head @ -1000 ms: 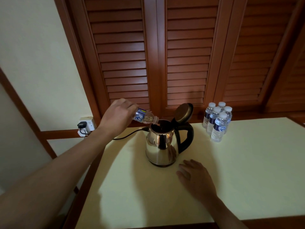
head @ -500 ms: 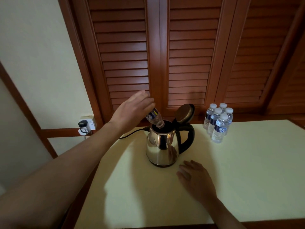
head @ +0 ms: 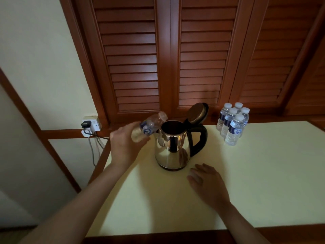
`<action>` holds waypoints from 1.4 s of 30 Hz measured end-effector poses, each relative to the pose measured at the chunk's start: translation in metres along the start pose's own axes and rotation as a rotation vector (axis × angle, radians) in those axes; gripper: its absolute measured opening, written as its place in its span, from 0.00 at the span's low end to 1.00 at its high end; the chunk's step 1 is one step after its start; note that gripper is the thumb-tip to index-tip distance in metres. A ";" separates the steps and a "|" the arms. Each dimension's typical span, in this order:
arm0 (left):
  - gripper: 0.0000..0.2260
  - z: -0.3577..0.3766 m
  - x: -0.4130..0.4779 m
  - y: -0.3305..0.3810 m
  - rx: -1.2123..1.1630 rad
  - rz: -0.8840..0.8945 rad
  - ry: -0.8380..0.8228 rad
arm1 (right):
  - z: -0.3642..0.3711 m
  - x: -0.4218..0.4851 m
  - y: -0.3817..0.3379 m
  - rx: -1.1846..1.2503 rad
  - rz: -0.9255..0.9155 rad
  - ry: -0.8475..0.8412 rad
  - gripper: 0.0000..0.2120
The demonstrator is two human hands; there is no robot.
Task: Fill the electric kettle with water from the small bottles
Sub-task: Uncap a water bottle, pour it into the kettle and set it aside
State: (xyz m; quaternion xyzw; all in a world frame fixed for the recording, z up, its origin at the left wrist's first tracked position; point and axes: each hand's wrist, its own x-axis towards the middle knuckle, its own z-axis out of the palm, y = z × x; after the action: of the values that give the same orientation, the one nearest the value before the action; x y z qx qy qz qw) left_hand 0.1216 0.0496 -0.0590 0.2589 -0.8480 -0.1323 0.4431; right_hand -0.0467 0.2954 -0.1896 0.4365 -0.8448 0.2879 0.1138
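A shiny steel electric kettle (head: 171,148) with a black handle stands on the pale table (head: 255,182), its lid (head: 197,113) flipped up. My left hand (head: 125,146) grips a small clear bottle (head: 149,126) with a blue label, just left of the kettle's mouth; the bottle's neck points up and to the right and it looks blurred. My right hand (head: 208,184) rests flat on the table in front of the kettle, fingers spread. Several capped small bottles (head: 232,124) stand in a cluster to the right of the kettle.
A wall socket (head: 91,125) with a black plug and cables sits left of the table, behind my left hand. Brown louvred doors (head: 175,59) rise behind the table. The table's dark wooden front edge (head: 158,237) runs along the bottom.
The bottle was tipped neck-down into the kettle's mouth; now my left hand has swung it back left and down, neck up, clear of the opening. My right hand stayed put.
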 end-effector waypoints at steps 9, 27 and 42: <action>0.25 0.023 -0.097 0.011 -0.330 -0.425 -0.196 | -0.002 0.000 0.002 -0.028 -0.077 0.011 0.07; 0.23 0.030 -0.126 0.017 -0.478 -0.496 -0.266 | -0.063 0.038 -0.083 0.320 -0.150 0.058 0.15; 0.26 0.037 -0.127 0.007 -0.443 -0.525 -0.324 | -0.089 0.099 -0.133 0.153 -0.422 -0.464 0.16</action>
State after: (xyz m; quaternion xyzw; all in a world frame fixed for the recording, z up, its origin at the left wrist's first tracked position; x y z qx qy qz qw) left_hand 0.1485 0.1259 -0.1636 0.3412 -0.7628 -0.4606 0.2993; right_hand -0.0036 0.2210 -0.0221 0.6634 -0.7148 0.2135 -0.0578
